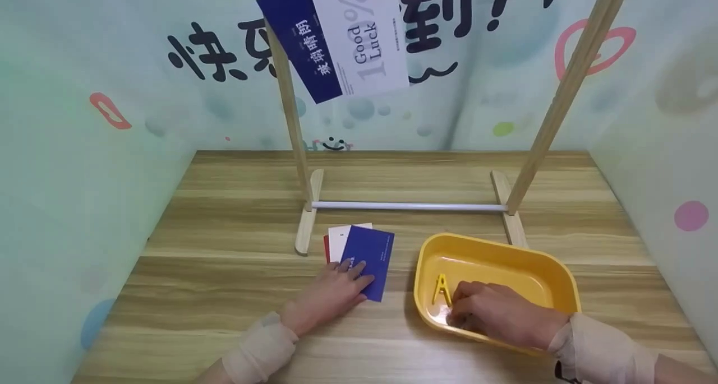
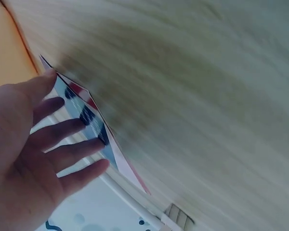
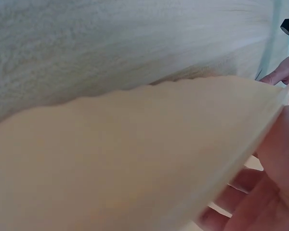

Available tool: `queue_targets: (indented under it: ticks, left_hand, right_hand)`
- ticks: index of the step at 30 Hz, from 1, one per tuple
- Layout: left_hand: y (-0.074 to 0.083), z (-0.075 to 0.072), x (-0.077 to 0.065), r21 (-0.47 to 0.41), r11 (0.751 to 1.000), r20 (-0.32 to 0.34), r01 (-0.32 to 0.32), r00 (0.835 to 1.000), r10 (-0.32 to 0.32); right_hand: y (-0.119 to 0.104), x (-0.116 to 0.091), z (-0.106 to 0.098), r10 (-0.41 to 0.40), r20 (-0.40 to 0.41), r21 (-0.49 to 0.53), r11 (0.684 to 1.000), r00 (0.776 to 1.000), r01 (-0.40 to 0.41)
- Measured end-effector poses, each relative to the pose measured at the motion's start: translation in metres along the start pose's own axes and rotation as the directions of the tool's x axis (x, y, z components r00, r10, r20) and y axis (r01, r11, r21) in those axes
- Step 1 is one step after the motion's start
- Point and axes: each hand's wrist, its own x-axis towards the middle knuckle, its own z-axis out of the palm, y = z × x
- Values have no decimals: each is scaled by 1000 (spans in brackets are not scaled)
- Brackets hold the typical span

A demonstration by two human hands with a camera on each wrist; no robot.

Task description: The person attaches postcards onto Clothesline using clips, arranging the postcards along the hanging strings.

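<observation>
My left hand rests with spread, mostly straight fingers on a dark blue card. This card overlaps a white card and a red-edged one. In the left wrist view, the thumb lies along the cards' edge. My right hand reaches down into a yellow plastic basin, fingers bent towards its floor. Beside those fingers, a yellow clothes peg sits in the basin. The right fingertips are hidden, and I cannot tell whether they pinch anything; the basin wall covers them in the right wrist view.
A wooden stand with a left post, a right post and a white lower bar rises behind the hands. High on it hangs a blue and white card. Printed cloth walls enclose the wooden table.
</observation>
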Motion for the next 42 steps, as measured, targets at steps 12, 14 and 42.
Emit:
queue_targets:
  ticks: [12,14,42]
  left_hand:
    - [3,9,-2,337,934,-140,-121,974,177]
    - [3,9,-2,366,922,-153,-124,970,191]
    - [0,-12,-7,-534,820,-100,206,948,-303]
  right_hand:
    - [2,3,1,-1,19,19,1000,1000,0]
    - [2,3,0,-11,10,14,1000,1000,11]
    - [2,7,-4,171,107,141,973,980,-185]
